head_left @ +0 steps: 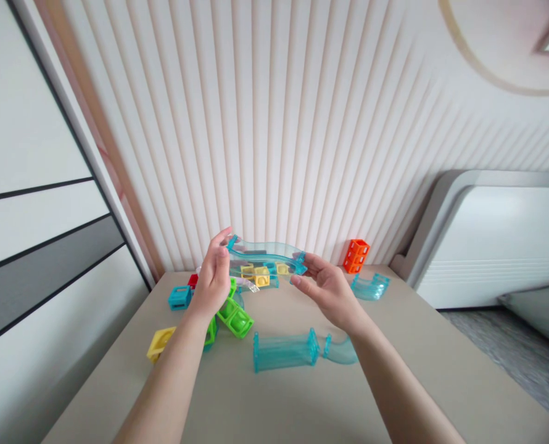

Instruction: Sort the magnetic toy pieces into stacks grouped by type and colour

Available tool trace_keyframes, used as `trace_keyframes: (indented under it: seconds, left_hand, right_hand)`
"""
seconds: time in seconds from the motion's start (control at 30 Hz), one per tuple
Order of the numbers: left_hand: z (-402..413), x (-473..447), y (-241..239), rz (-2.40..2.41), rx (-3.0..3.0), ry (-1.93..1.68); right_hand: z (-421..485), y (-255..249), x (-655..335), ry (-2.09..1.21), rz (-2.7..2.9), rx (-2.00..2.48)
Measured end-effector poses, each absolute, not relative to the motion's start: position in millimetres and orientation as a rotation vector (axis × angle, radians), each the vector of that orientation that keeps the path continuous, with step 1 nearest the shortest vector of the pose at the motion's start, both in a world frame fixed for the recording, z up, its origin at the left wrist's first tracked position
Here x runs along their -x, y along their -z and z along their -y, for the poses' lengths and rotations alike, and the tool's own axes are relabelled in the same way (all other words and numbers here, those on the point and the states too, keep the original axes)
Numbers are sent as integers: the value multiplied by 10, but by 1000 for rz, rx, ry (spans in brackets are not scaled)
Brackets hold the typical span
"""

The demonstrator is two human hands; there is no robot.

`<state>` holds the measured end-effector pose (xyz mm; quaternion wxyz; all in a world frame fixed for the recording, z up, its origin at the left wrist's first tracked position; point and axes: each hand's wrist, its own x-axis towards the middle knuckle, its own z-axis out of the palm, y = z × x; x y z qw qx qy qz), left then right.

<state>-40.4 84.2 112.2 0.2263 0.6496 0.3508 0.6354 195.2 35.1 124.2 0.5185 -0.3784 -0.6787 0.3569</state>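
Note:
Both my hands hold up a wavy, see-through teal track piece [265, 253] above the beige table [441, 345]. My left hand [212, 280] grips its left end with thumb and fingers closed on it. My right hand [327, 290] pinches the right end. Below and behind the track lie yellow cube blocks [261, 275] and a teal block. Green blocks [235, 316] sit just under my left wrist.
A straight teal track joined to a curved piece [297, 350] lies on the table in front of me. A curved teal piece [371, 287] and an orange block stack [356, 255] stand at the back right. A blue cube [180, 298] and a yellow cube [160, 343] lie at the left.

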Motion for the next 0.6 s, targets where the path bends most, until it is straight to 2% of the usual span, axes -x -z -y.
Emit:
trace_keyframes:
  seconds: [0.1,0.27,0.4,0.6]
  left_hand:
    - [-775,337,-1157,-926,-1834,-1677]
    - [-532,200,-1302,-841,-1800,-1693]
    - [-342,113,-1325,-945,-1988,-1557]
    - [-59,134,-795,-909,-2568,-1205]
  right_hand:
    - [-202,-1045,-2158,-623,1568,1059]
    - [184,-400,-2960,-295,1257,1395]
    - [585,91,-3649,-192,967,1647]
    - [1017,382,-4137,-65,822,1897]
